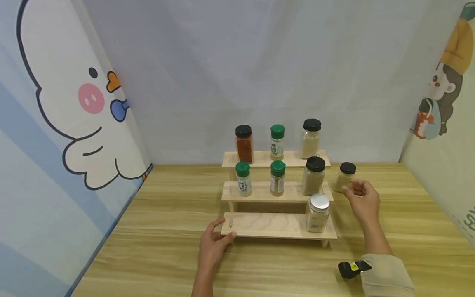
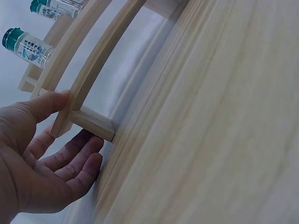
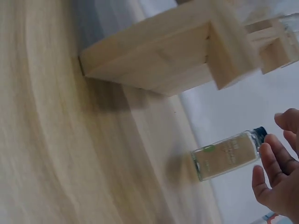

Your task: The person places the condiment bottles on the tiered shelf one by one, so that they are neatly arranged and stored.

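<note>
A three-step wooden spice rack (image 1: 267, 222) stands on the table. My left hand (image 1: 213, 246) grips the left end of its lowest step. In the left wrist view the thumb (image 2: 53, 102) lies against the step, and the other fingers curl by the leg. My right hand (image 1: 365, 202) is at a black-lidded jar (image 1: 342, 181) of tan powder, which stands on the table right of the rack. In the right wrist view, the fingers are spread loosely beside the jar's lid (image 3: 260, 133); whether they touch it is hard to tell. A silver-lidded jar (image 1: 317, 214) stands on the lowest step's right end.
On the middle step are two green-capped shakers (image 1: 243, 181) and a black-lidded jar (image 1: 313, 177). The top step bears a red spice jar (image 1: 245, 146), a green-capped shaker (image 1: 277, 144) and a pale powder jar (image 1: 310, 142). A grey curtain (image 1: 259, 62) hangs behind the table.
</note>
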Motion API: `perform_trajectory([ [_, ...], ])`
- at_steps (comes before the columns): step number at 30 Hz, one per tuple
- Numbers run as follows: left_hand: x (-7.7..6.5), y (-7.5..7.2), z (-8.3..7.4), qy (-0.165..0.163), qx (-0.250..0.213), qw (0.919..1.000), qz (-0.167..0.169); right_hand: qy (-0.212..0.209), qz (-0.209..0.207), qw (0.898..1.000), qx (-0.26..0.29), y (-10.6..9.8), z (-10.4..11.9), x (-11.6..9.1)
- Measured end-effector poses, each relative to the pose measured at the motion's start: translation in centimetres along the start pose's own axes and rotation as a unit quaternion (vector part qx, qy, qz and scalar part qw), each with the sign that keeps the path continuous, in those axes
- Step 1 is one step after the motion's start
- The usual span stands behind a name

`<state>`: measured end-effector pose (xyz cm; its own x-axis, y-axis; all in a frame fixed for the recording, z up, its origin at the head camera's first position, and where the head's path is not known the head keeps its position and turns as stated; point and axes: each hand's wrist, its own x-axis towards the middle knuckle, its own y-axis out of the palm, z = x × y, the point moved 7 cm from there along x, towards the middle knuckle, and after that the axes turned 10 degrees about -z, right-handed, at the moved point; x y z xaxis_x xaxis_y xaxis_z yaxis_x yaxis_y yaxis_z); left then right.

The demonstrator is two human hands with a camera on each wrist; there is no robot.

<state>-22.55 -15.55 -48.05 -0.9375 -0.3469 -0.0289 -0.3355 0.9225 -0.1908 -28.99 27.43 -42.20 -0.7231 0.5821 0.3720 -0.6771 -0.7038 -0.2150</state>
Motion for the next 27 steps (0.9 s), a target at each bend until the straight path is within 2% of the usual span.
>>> perform_trajectory([
  [7,0.2,0.0,0.1,0.003,0.013,0.9999,0.007,0.039,-0.026,0.999,-0.021,1.0,-1.7,1.0],
  [14,0.1,0.0,-0.1,-0.001,0.014,0.9999,0.005,0.066,-0.028,0.997,-0.031,1.8,-2.9,2.0],
  [20,0.2,0.1,-0.3,0.004,0.007,0.9999,0.008,0.067,0.014,0.997,-0.026,2.6,-3.5,2.8],
  [27,0.3,0.1,0.0,0.005,0.015,0.9999,0.004,0.096,0.074,0.993,0.006,3.4,-4.5,4.0],
])
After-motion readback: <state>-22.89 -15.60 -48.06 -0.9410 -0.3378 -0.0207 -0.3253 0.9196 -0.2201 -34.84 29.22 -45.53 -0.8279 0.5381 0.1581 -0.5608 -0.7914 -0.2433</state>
